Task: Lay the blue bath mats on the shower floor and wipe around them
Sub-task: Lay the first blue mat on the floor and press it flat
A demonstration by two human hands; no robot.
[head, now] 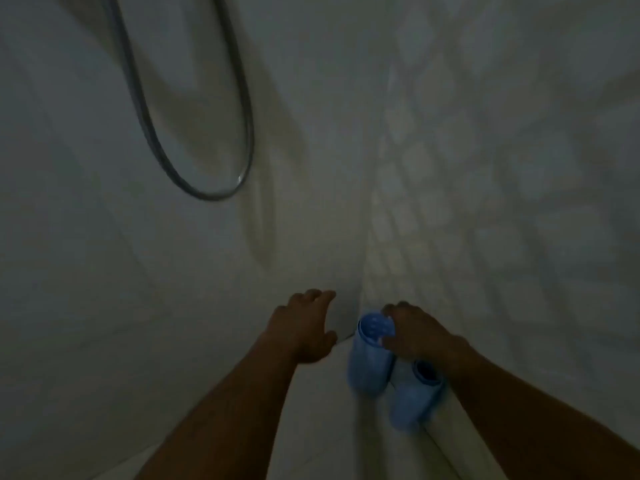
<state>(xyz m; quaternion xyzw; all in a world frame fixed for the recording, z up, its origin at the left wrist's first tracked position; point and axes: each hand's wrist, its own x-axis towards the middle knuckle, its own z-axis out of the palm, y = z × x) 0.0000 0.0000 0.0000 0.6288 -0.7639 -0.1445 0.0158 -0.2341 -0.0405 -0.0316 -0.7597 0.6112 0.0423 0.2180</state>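
Head view, dim: two blue bath mats (369, 362) stand rolled in the shower corner, close against the tiled wall (450, 202). The right hand (412, 336) has its fingers curled over one roll's rim, probably to lift it out. The left hand (304, 327) hovers beside it, fingers apart and holding nothing, perhaps for balance.

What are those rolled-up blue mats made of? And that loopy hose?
The farther blue mat and the nearer blue mat look like soft rubber or bendy plastic, matte: both curl into tubes, and the farther one shows little round dots inside. The hose looks metal or metal-look plastic, with one bright glint. It is too dim to be sure.
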